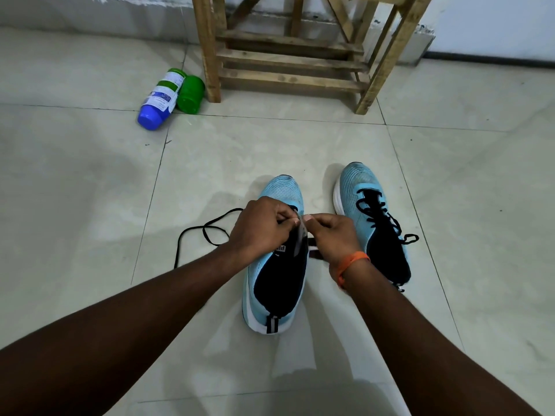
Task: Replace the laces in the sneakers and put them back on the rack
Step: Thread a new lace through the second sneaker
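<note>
**Both hands busy at the throat of the unlaced sneaker**

Down on the tiled floor [90,175] we go, and the action is right in the middle. The unlaced sneaker [276,280], light blue with a dark lining, sits toe away from the person. The left hand [261,226] is curled tight over the top of its opening. The right hand [333,232], an orange band [353,261] on the wrist, meets it fingertip to fingertip. Between them they pinch a grey, blurred strip at the shoe's throat; tongue or lace, I cannot tell.

Off to the left, a loose black lace [223,217] loops across the floor and runs in under the left hand, its end hidden there.

Just beside the working shoe, on the right, stands the laced sneaker [368,232], threaded in black with its ends trailing loose.

Further back stands the wooden rack [288,57], well apart from both shoes. By its left leg lie a blue-capped bottle [159,97] and a green bottle [190,93], touching each other.
</note>
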